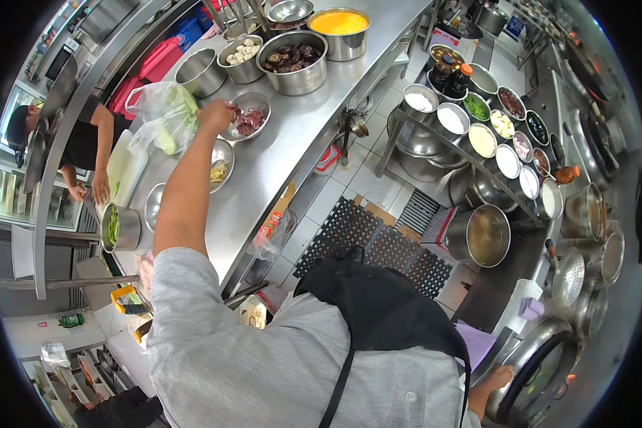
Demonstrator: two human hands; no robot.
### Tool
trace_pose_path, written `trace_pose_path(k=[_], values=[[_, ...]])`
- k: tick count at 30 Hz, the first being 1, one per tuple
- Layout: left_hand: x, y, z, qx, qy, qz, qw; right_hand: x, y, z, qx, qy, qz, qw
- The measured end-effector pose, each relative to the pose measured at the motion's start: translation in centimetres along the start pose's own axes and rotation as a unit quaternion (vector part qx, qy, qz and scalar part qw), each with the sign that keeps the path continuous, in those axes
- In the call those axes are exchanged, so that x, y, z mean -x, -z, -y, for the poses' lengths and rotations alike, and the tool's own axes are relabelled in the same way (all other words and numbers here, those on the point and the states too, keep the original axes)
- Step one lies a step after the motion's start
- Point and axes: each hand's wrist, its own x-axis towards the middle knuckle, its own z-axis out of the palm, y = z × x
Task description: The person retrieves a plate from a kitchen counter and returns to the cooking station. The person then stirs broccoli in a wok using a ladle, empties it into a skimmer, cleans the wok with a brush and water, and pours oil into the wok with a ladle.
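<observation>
My left hand (pixel 215 115) reaches over the steel counter (pixel 264 164) to a small steel bowl (pixel 262 102) of sliced red meat (pixel 250 122). Its fingers are closed, with a bit of meat showing at the tips. Just below is another bowl (pixel 231 158) holding yellow shreds. A clear plastic bag (pixel 150 107) with green vegetables (pixel 175 123) lies left of this hand. At the lower right, my right hand (pixel 500 377) is closed at the edge of a large wok (pixel 524 357); exactly what its fingers grip is partly hidden.
Pots of mushrooms (pixel 292 58) and yellow liquid (pixel 339 26) stand at the counter's back. Ingredient bowls (pixel 482 140) fill a rack on the right, above a deep pot (pixel 478 235). Black mats (pixel 339 232) cover the floor. A co-worker (pixel 85 135) works across the counter.
</observation>
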Motion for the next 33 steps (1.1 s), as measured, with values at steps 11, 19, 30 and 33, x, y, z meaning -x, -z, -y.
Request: trace_pose_path(k=[11, 19, 30, 33], values=[[0.4, -0.9, -1.9, -0.023, -0.009, 0.074, 0.997, -0.8, -2.0, -1.7, 0.048, 0.044, -0.07, 0.995], [1.7, -2.8, -3.7, -0.147, -0.098, -0.026, 0.984, -0.5, -1.2, -1.1, 0.04, 0.03, -0.035, 0.998], [-3.0, -2.3, 1.6, 0.155, -0.06, 0.016, 0.986, -1.1, -1.6, -1.2, 0.086, 0.018, -0.049, 0.995], [-3.7, -2.6, 2.3, 0.172, -0.062, -0.009, 0.983, -1.3, -1.6, -1.4, 0.027, -0.036, -0.004, 0.999]])
